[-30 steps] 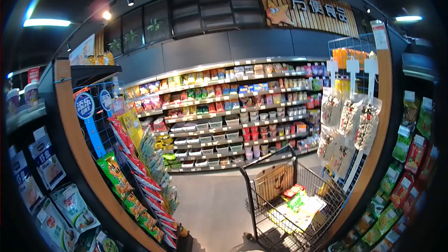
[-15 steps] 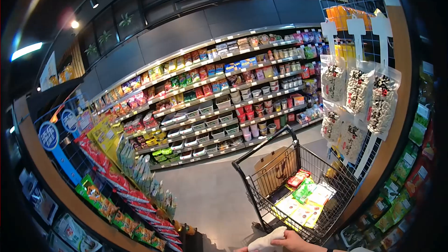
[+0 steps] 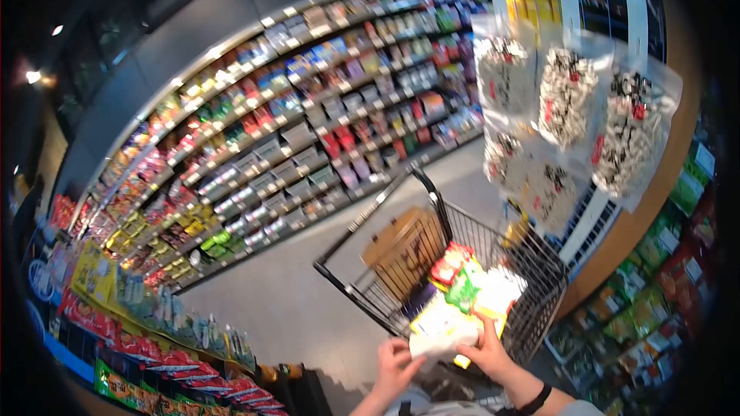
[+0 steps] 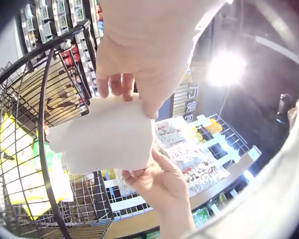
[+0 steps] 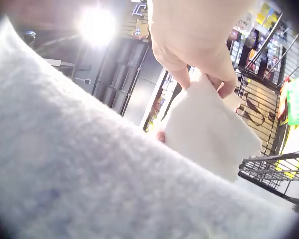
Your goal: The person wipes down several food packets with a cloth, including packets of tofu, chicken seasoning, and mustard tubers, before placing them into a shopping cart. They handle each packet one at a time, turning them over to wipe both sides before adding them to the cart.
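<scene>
Held out between both hands is a limp white sheet (image 3: 441, 341), thin and slightly creased, like soft paper or cloth. My left hand (image 3: 395, 366) pinches one edge of it; in the left wrist view thumb and fingers meet over its upper side. At the opposite edge my right hand (image 3: 493, 354) also pinches it, thumb on one face and fingers behind. The sheet overlaps the near side of a black wire shopping cart (image 3: 362, 299) in the head view. Inside the cart lie a red packet (image 3: 453, 262), a green packet (image 3: 462, 290) and bright yellow-and-white packages.
A brown cardboard panel (image 3: 397, 250) stands in the cart. Clear bags of pale, dark-flecked food (image 3: 569, 96) hang close at the right, above a wooden edge (image 3: 617, 266). Long stocked shelves (image 3: 262, 169) run behind. Red snack bags (image 3: 154, 354) line the left display; grey floor (image 3: 308, 316) lies between.
The view has tilted down and turned toward the cart. Both hands have risen into the head view, holding the white sheet, which appeared at the lower edge half a second ago.
</scene>
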Available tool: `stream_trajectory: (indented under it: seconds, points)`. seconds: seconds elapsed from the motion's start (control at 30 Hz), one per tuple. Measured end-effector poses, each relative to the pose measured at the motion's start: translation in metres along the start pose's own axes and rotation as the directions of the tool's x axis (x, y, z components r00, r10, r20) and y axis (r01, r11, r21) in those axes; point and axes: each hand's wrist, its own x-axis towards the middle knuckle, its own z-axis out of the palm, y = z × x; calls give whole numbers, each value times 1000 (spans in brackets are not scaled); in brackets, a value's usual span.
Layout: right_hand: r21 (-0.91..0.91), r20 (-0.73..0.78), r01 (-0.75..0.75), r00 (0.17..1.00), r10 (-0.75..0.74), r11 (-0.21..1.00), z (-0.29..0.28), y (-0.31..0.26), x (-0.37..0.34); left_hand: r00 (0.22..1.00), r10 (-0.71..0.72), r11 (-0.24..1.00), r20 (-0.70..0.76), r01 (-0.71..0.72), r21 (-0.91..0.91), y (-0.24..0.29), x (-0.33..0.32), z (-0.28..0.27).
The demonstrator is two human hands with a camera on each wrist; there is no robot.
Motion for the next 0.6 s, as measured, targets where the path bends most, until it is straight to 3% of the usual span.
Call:
stream_trajectory:
  seconds: [0.03, 0.1, 0.17, 0.23, 0.27, 0.3, 0.33, 0.37, 0.4, 0.43, 0.47, 0.5, 0.53, 0.57, 0.6]
  points:
    - [-76, 43, 83, 996, -80, 994, 0, -9, 1, 995, 100, 992, -25, -97, 76, 15, 19, -2]
    - [-540, 74, 177, 984, -163, 823, -9, -13, 5, 992, 119, 993, 51, -119, -2, 17, 48, 5]
    - [-673, -63, 48, 991, -121, 738, -10, -19, 9, 959, 201, 965, 201, -159, -207, -1, 76, 19]
    - [-684, -205, -125, 978, -26, 719, -16, -19, 14, 881, 8, 878, 472, 220, -424, -8, 98, 29]
    - [-789, -232, -51, 947, -221, 612, -16, -15, 16, 864, 16, 872, 504, 235, -430, -16, 108, 35]
    - [-855, -267, -95, 924, -276, 509, -14, -22, 19, 795, -8, 822, 607, 351, -449, -26, 118, 43]
    - [-871, -284, -89, 893, -349, 482, -14, -27, 25, 716, -20, 765, 698, 460, -450, -30, 129, 49]
    - [-889, -292, -82, 859, -420, 450, -14, -30, 30, 699, -5, 759, 715, 468, -453, -32, 140, 55]
    - [-846, -351, -117, 856, -378, 521, -20, -27, 34, 667, 53, 623, 743, 559, -547, -33, 151, 62]
    - [-468, -432, -73, 888, -155, 881, -29, -21, 37, 641, 113, 466, 759, 641, -610, -32, 161, 67]
    - [2, -466, -43, 884, 39, 999, -29, -17, 42, 597, 108, 406, 795, 703, -583, -33, 170, 70]
    - [473, -407, -3, 886, 221, 881, -27, -14, 46, 586, 114, 398, 802, 713, -577, -35, 175, 76]
    - [595, -349, -30, 890, 292, 804, -31, -6, 51, 558, 99, 279, 824, 779, -561, -37, 178, 84]
    - [592, -361, -27, 885, 294, 806, -30, 1, 59, 529, 89, 157, 844, 829, -536, -40, 182, 93]
    - [484, -430, -23, 864, 261, 875, -26, 7, 68, 500, 115, 215, 859, 831, -513, -49, 185, 102]
